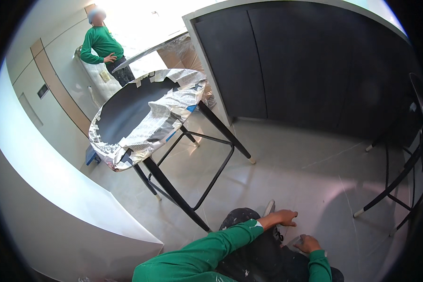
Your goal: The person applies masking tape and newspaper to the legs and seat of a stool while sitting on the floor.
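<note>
My left hand (285, 217) reaches out past my bent knee, wrist resting near it, fingers loosely stretched with nothing visible in them. Lower and to the right, my right hand (309, 243) has its fingers curled round something pale and see-through (294, 241), too small and partly hidden to name. Both hands are low over the floor near my shoe (278, 233). To the left stands a tall black stool (174, 188). Its dark seat (129, 113) is partly covered with crumpled newspaper (157, 115) and tape around the rim.
A dark-fronted counter (305, 61) with a pale frame spans the back right. Another black stool (395, 188) stands at the far right. A white wall (66, 169) curves along the left. A person in a green top (101, 44) stands at the back left, beside wrapped cardboard (181, 54).
</note>
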A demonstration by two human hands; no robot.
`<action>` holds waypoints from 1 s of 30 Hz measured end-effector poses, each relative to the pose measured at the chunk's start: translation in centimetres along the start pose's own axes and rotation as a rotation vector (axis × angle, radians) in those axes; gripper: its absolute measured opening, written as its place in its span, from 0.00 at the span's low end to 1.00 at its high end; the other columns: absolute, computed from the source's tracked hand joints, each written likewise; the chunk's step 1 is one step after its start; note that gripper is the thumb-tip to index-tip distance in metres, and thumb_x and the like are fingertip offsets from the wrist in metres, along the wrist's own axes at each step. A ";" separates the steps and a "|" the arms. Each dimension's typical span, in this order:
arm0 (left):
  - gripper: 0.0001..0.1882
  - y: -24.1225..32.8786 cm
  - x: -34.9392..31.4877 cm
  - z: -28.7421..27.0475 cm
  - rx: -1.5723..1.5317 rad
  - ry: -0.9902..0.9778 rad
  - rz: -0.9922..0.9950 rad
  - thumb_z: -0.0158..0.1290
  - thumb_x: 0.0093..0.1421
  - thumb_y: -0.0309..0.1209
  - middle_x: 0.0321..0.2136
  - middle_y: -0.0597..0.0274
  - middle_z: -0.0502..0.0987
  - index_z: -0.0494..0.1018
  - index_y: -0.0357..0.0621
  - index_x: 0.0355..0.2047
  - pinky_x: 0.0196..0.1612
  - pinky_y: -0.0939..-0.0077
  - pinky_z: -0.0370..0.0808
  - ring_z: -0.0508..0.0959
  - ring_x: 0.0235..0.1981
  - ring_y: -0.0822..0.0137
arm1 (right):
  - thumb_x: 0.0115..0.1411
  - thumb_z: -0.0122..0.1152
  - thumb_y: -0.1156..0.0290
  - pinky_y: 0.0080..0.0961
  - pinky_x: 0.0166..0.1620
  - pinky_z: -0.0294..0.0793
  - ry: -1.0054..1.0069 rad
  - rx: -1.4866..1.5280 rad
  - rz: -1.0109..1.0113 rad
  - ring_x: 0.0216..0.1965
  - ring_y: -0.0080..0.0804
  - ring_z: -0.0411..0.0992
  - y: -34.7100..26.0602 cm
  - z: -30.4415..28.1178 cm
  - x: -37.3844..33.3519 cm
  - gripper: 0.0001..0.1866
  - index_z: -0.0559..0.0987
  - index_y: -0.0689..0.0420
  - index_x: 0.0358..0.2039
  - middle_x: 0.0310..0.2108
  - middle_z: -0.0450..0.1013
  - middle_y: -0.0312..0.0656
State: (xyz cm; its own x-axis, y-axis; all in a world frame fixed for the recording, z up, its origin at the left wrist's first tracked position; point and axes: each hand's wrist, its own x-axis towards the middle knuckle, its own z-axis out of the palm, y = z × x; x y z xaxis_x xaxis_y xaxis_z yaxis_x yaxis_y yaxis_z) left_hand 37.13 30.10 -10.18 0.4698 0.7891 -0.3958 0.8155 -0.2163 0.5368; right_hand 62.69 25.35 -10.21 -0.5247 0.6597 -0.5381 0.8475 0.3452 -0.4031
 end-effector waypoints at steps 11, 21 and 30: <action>0.33 0.3 0.2 -0.6 -0.032 -0.004 0.008 0.58 0.61 0.52 0.44 0.41 0.79 0.68 0.38 0.56 0.51 0.48 0.74 0.78 0.49 0.40 | 0.54 0.67 0.41 0.44 0.57 0.73 0.039 0.007 0.002 0.53 0.55 0.75 0.6 0.3 0.2 0.41 0.75 0.61 0.58 0.50 0.77 0.56; 0.32 0.4 -0.1 -1.0 -0.020 0.019 0.025 0.58 0.62 0.51 0.45 0.41 0.79 0.68 0.38 0.55 0.50 0.48 0.74 0.78 0.49 0.39 | 0.54 0.67 0.43 0.45 0.55 0.74 0.063 -0.003 0.009 0.52 0.54 0.75 0.0 0.1 0.1 0.37 0.77 0.61 0.55 0.49 0.78 0.56; 0.31 0.5 -0.4 -0.7 -0.053 0.024 0.014 0.58 0.62 0.50 0.44 0.42 0.79 0.68 0.38 0.54 0.50 0.48 0.74 0.78 0.49 0.40 | 0.54 0.67 0.45 0.45 0.55 0.74 0.038 0.014 -0.024 0.52 0.53 0.75 -0.4 -0.3 0.1 0.37 0.77 0.62 0.54 0.48 0.78 0.56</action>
State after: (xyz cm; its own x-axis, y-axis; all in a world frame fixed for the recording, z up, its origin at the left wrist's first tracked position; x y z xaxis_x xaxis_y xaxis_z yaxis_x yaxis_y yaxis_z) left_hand 37.09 30.11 -9.28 0.4722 0.8000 -0.3702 0.7895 -0.1970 0.5813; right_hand 62.31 25.44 -9.83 -0.5410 0.6763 -0.5000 0.8335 0.3518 -0.4261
